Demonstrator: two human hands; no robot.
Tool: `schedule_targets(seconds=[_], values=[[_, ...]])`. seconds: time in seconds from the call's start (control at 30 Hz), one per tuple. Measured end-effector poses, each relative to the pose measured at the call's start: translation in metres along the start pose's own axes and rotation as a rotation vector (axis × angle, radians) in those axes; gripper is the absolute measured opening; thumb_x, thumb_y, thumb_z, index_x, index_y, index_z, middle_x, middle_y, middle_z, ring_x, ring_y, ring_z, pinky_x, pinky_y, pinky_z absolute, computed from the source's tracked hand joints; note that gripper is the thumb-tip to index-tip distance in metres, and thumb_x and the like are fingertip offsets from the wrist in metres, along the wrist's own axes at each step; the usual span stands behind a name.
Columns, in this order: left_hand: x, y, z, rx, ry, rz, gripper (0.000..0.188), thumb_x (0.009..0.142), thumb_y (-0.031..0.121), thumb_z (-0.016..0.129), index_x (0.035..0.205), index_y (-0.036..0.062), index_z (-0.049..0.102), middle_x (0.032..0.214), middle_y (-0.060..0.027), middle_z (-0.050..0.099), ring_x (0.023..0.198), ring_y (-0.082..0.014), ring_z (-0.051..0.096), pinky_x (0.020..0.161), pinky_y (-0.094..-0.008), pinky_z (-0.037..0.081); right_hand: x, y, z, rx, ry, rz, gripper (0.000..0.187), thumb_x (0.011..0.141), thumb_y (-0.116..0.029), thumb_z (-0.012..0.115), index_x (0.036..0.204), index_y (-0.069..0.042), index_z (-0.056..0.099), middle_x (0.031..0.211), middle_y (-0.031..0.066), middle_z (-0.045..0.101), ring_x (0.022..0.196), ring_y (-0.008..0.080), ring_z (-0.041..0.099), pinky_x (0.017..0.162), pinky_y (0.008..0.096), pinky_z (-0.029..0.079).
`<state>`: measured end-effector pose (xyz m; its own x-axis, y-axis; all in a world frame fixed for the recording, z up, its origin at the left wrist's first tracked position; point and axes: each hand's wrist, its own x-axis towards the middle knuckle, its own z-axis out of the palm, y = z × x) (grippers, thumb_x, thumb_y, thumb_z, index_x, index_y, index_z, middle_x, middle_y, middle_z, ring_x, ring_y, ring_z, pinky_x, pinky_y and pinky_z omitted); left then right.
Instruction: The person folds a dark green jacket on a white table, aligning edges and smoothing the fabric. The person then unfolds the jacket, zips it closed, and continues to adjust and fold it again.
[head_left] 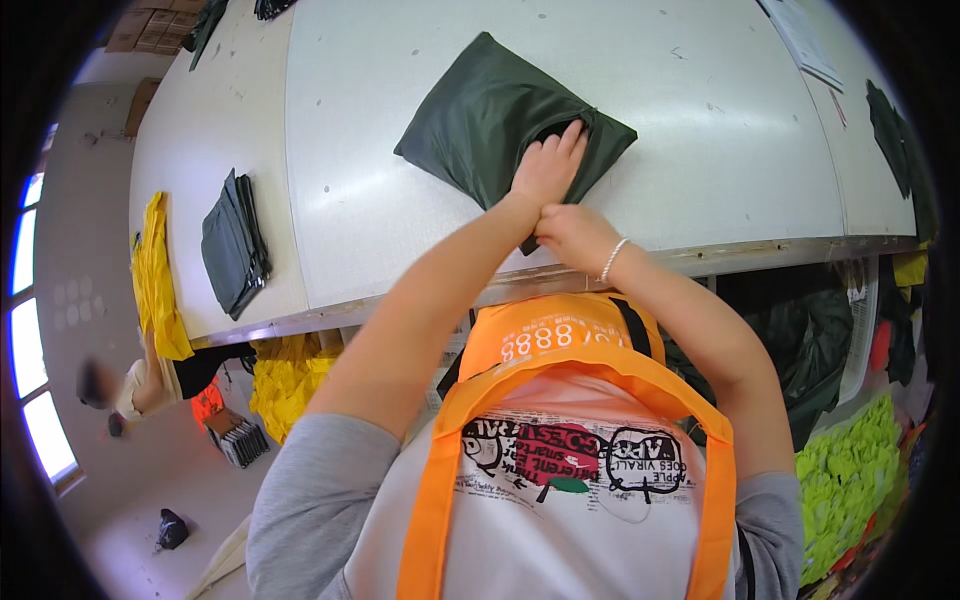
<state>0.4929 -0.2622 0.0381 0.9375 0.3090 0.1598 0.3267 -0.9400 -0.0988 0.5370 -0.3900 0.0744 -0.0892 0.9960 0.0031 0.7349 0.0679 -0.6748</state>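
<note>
A dark green fabric pouch (480, 110) lies on the white table, puffed up, with a slit-like opening on its right side. My left hand (552, 165) lies at that opening, its fingers stretched out over the edge and the dark gap. Close below it is my right hand (580, 238), wearing a white bracelet, with its fingers closed at the near corner of the pouch. A bit of dark green cloth pokes out beside those fingertips. My wrists nearly touch, and the right fingertips are partly hidden.
On the table's left lie a stack of folded dark green pieces (235, 245) and a yellow cloth (160, 280). Dark green pieces (888, 135) lie far right, near papers (805, 45). Below the edge stand dark green cloth (800, 340) and lime-green pieces (850, 480). Another person (135, 385) is at left.
</note>
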Motion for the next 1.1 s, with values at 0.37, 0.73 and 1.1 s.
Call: schedule_targets(seconds=[0.37, 0.73, 1.1], values=[[-0.074, -0.006, -0.097, -0.620, 0.262, -0.047, 0.058, 0.061, 0.026, 0.084, 0.108, 0.0036, 0.059, 0.107, -0.0117, 0.057, 0.099, -0.0308, 0.054, 0.085, -0.0392, 0.046, -0.022, 0.025, -0.057, 0.154, 0.174, 0.114, 0.012, 0.080, -0.017, 0.065, 0.080, -0.006, 0.068, 0.082, 0.0095, 0.060, 0.079, 0.0314, 0.059, 0.070, 0.0404, 0.048], [-0.028, 0.016, -0.061, -0.753, -0.120, 0.189, 0.012, 0.066, 0.006, 0.068, 0.077, 0.0015, 0.065, 0.089, -0.0111, 0.059, 0.087, -0.0296, 0.057, 0.071, -0.0378, 0.049, -0.047, 0.037, -0.059, 0.033, -0.032, -0.123, 0.010, 0.082, -0.015, 0.061, 0.080, -0.007, 0.066, 0.086, 0.0085, 0.061, 0.081, 0.0295, 0.061, 0.069, 0.0392, 0.049], [0.017, 0.092, -0.058, -0.695, -0.282, 0.100, 0.020, 0.073, 0.009, 0.066, 0.093, 0.0050, 0.066, 0.094, -0.0110, 0.062, 0.089, -0.0311, 0.061, 0.076, -0.0387, 0.050, -0.102, 0.074, -0.112, 0.108, 0.159, -0.126, 0.003, 0.081, -0.007, 0.059, 0.080, -0.004, 0.060, 0.089, 0.0111, 0.056, 0.083, 0.0298, 0.059, 0.070, 0.0383, 0.048]])
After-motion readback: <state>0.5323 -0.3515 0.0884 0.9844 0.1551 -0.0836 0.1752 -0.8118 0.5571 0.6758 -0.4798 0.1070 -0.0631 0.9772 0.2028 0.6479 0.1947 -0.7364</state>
